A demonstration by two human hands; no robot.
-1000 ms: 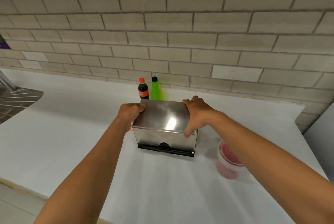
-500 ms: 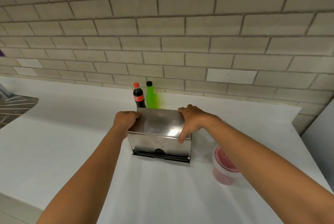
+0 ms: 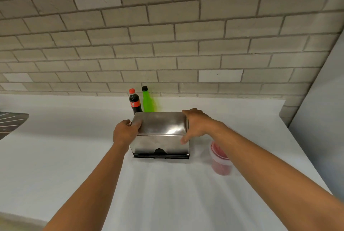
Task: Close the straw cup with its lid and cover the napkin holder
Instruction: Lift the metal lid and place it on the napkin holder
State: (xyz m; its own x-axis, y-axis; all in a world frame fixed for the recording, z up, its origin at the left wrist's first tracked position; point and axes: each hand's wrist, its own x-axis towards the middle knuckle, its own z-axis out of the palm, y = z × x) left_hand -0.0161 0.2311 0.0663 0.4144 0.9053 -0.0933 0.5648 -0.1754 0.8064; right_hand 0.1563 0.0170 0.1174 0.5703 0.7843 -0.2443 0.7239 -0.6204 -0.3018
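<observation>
A shiny steel napkin holder cover (image 3: 161, 132) sits over its black base (image 3: 161, 155) in the middle of the white counter (image 3: 74, 156). My left hand (image 3: 125, 133) grips the cover's left end. My right hand (image 3: 195, 124) holds its right end, with the thumb down the front face. A clear cup with pink-red contents (image 3: 220, 160) stands to the right of the holder, partly behind my right forearm. I cannot tell whether a lid is on it.
A dark cola bottle with a red cap (image 3: 135, 102) and a green bottle with a black cap (image 3: 148, 100) stand right behind the holder, by the brick wall. A dark drainer (image 3: 11, 122) lies at the far left. A grey panel (image 3: 323, 119) bounds the right side.
The view has tilted up a little. Both hands stay on the cover, which sits lower on its base, with less black showing beneath it.
</observation>
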